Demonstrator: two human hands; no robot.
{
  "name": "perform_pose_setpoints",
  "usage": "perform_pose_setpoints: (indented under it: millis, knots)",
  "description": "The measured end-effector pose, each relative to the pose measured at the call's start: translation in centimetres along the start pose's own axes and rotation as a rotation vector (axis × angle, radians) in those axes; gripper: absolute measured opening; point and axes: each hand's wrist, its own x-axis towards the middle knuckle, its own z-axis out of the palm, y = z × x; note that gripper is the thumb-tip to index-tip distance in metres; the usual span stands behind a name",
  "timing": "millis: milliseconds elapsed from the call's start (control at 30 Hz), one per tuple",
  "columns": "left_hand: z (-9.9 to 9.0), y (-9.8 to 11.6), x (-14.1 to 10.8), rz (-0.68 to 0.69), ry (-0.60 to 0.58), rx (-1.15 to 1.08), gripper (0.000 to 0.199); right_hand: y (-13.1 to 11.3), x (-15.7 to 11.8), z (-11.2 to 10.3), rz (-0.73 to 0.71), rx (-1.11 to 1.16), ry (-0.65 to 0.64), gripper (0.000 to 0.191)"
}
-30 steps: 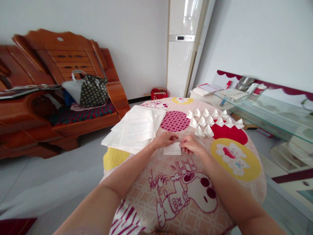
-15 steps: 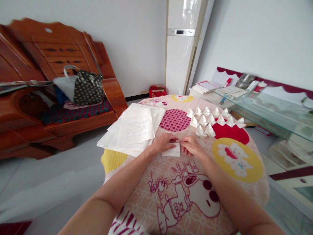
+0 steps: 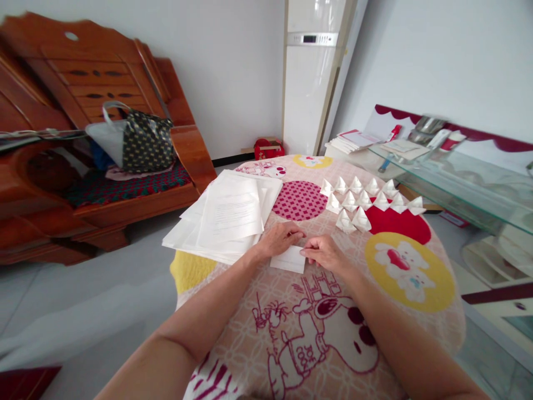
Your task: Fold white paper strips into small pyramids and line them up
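Observation:
A small folded piece of white paper (image 3: 288,261) lies flat on the patterned tablecloth between my hands. My left hand (image 3: 282,239) rests at its far left edge, fingers stretched to the right and thumb a little apart. At the paper's right edge, my right hand (image 3: 323,253) is closed, its thumb and forefinger pinching the upper right corner. Beyond, to the right, several folded white paper pieces (image 3: 345,221) with pointed peaks stand in rows. Left of my hands lies a stack of white paper sheets (image 3: 233,211), the top one printed.
The round table's cloth (image 3: 245,328) has cartoon figures and coloured circles. To the right is a glass-topped table (image 3: 458,189) with papers and containers. A wooden bench (image 3: 125,194) holding a bag (image 3: 147,141) stands at left; a tall white cabinet-like unit (image 3: 308,94) is behind.
My right hand has moved slightly left and now pinches the paper's edge. My left fingers have drawn back from its surface towards the far edge. The view has tilted slightly.

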Motion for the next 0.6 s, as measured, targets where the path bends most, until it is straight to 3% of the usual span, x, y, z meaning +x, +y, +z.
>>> perform_pose_setpoints:
  millis: [67,167,233,333,500,600]
  knots:
    - [-0.2,0.0,0.0,0.023,-0.001,-0.030,0.025,0.1,0.1,0.4,-0.034,0.006,0.042,0.022]
    - [-0.3,0.0,-0.1,0.120,0.025,-0.054,0.016,0.0,0.0,0.6,-0.198,-0.037,0.275,0.025]
    - [-0.3,0.2,-0.2,0.182,0.099,-0.040,0.015,-0.3,-0.3,0.6,-0.345,-0.102,0.441,0.026]
    - [-0.3,0.8,-0.3,0.262,0.219,-0.031,0.009,-1.0,-1.0,0.5,-0.466,-0.141,0.533,0.035]
    - [-0.5,1.2,-0.5,0.347,0.302,-0.041,0.009,-0.8,-1.0,-0.4,-0.393,-0.114,0.678,0.039]
    - [-0.4,0.6,-0.3,0.333,0.214,0.026,0.017,0.2,-0.4,-0.9,-0.355,-0.200,0.602,0.028]
